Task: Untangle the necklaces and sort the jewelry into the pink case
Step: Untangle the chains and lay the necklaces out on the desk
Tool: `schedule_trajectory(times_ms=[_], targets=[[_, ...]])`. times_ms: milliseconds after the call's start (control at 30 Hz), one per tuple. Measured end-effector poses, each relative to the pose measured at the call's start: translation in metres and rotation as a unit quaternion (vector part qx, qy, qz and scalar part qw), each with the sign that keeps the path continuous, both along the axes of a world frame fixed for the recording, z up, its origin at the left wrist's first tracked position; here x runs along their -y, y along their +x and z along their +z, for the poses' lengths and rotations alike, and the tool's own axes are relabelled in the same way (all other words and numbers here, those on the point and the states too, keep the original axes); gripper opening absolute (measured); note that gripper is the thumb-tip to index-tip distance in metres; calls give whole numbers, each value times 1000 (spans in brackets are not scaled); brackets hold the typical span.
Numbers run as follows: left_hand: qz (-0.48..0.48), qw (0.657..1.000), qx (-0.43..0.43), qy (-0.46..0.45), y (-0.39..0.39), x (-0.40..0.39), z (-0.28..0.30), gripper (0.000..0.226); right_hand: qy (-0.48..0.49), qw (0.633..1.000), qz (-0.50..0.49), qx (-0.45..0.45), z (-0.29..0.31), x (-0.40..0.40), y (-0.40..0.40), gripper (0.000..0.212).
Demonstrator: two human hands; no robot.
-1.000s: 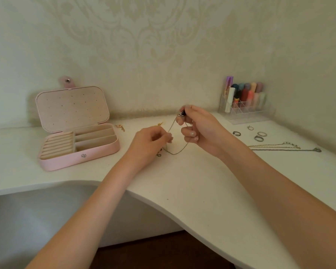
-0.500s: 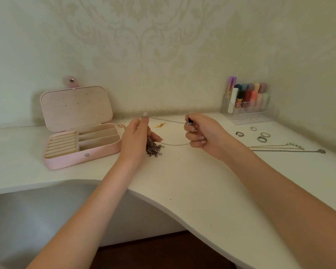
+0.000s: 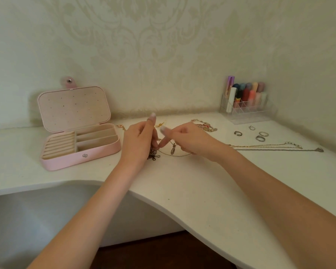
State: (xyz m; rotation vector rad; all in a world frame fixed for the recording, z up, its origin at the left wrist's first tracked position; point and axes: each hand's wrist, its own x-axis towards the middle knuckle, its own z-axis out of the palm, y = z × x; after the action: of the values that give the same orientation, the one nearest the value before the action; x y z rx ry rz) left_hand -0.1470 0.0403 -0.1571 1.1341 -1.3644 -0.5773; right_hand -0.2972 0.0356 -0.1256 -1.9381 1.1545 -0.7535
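Observation:
The pink case (image 3: pixel 97 151) lies open at the left of the white table, its compartments holding nothing I can see. My left hand (image 3: pixel 140 140) pinches a dark tangled clump of chains (image 3: pixel 153 153) against the tabletop, its index finger raised. A thin gold chain (image 3: pixel 177 155) runs right from the clump, with a small pendant (image 3: pixel 173 150) hanging on it. My right hand (image 3: pixel 192 138) holds this chain with curled fingers, and one finger reaches down-left to the chain beside the clump. Part of the chain is hidden under my right hand.
A beaded bracelet pile (image 3: pixel 205 126) and gold earrings (image 3: pixel 159 124) lie behind my hands. Several rings (image 3: pixel 260 138) and two straightened necklaces (image 3: pixel 270 146) lie to the right. A clear organizer with lipsticks (image 3: pixel 246 107) stands at the back right corner. The table's front edge curves inward.
My hands came closer together and lower. The stretched chain went slack and the pendant now dangles between them. The right hand's finger moved to the clump under my left hand.

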Motion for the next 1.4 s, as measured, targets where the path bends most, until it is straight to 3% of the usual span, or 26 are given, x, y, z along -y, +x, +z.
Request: schedule_trajectory(times_ms=[100, 233, 400, 533, 600, 667, 800, 1000, 1133, 1267, 1400], targets=[[-4, 999, -44, 19, 2, 3, 0, 60, 55, 998, 23, 16, 3, 2, -7, 64], [13, 999, -34, 19, 3, 5, -1, 62, 2, 1000, 24, -10, -3, 4, -14, 44], [56, 997, 53, 9, 5, 7, -5, 59, 63, 977, -79, 187, -7, 13, -21, 44], [114, 987, 109, 18, 6, 9, -5, 44, 88, 924, -112, 356, 0, 17, -22, 47], [124, 987, 102, 30, 8, 11, -6, 40, 114, 879, -113, 449, 4, 17, -23, 49], [124, 990, 51, 45, 11, 13, -8, 38, 134, 856, -140, 479, 9, 18, -29, 48], [114, 992, -1, 51, 14, 15, -8, 38, 119, 908, -197, 350, 8, 21, -41, 44], [90, 995, 10, 46, 10, 12, -6, 40, 98, 967, -137, 189, 8, 15, -31, 34], [144, 987, 53, 38, 7, 7, -4, 35, 57, 983, -115, 128, 8, 13, -27, 35], [11, 996, -56, 74, 5, 5, 3, 12, -18, 996, -83, 20, 10, 5, -23, 31], [-34, 993, -86, 77, 7, 4, 3, 14, -75, 993, 9, -88, -2, -4, -6, 22]])
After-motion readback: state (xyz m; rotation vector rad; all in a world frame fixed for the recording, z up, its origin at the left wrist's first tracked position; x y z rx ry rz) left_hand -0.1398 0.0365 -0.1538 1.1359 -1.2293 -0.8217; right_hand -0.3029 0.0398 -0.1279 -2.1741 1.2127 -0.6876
